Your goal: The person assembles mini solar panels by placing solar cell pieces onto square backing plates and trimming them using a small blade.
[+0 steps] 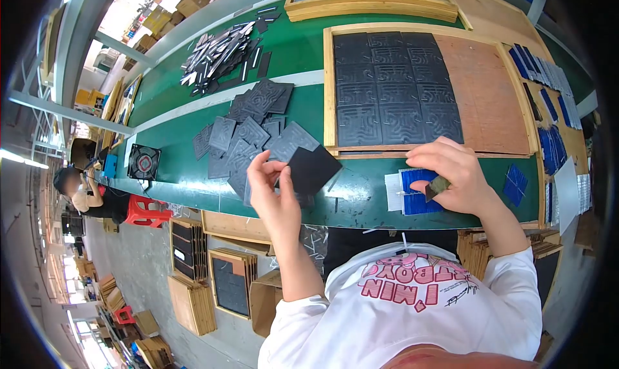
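My left hand [276,192] is closed, pinching a plain black square sheet [316,168] by its left corner. That sheet is tilted above a loose pile of dark square panels with moulded line patterns [242,134]. My right hand [454,172] is curled round a small olive-green piece [437,187], whose kind I cannot make out. Directly beneath it lie a blue ribbed square stack [416,203] and a whitish strip [393,192] at the bench's front edge. Beyond my hands, a wooden-framed tray [330,85] holds several patterned black panels in rows, with bare board at its right.
Narrow black and white strips [219,53] are heaped farther back on the green bench [174,121]. A fan [143,162] stands at the left. Blue pieces [553,150] lie at the right. A person [90,195] sits by a red stool [147,211]. Wooden frames [192,304] lean below.
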Demonstrator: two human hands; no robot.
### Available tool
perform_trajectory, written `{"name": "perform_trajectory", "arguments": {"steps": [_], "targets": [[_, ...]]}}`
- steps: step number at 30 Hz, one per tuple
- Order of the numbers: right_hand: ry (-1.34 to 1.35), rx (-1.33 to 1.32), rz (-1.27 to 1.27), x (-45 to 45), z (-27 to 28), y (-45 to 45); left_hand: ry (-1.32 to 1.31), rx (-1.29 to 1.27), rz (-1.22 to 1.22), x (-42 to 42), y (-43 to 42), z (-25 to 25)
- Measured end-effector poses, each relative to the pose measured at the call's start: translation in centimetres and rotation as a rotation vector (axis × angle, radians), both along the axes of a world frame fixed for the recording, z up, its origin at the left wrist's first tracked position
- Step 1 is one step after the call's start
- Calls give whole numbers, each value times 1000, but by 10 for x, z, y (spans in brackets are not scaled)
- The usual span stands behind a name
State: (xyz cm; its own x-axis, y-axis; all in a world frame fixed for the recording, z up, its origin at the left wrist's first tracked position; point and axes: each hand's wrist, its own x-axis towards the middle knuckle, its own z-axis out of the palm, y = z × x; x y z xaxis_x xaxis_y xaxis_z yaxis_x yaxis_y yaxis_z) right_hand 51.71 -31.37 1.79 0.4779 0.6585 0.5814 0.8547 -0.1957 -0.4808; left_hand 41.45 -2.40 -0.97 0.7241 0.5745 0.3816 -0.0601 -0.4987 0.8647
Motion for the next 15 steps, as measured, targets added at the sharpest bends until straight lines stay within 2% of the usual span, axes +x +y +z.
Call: {"name": "perform_trajectory", "arguments": {"steps": [4, 5, 8, 9, 12, 13, 15], "targets": [[-80, -55, 33, -12, 10, 13, -114, -397, -196, -4, -17, 24], [-188, 6, 40, -13, 7, 20, -107, -481, -283, -3, -20, 23], [-527, -43, 118, -15, 9, 26, -103, -685, -426, 5, -37, 20], [-548, 32, 145, -13, 4, 29, -117, -747, -490, 7, -41, 17], [-551, 66, 110, -9, 7, 26, -121, -793, -539, 13, -50, 19], [-483, 83, 112, -9, 15, 24, -51, -617, -632, 12, -48, 16], [-123, 162, 108, -7, 18, 22, -6, -653, -805, 14, -55, 18]]}}
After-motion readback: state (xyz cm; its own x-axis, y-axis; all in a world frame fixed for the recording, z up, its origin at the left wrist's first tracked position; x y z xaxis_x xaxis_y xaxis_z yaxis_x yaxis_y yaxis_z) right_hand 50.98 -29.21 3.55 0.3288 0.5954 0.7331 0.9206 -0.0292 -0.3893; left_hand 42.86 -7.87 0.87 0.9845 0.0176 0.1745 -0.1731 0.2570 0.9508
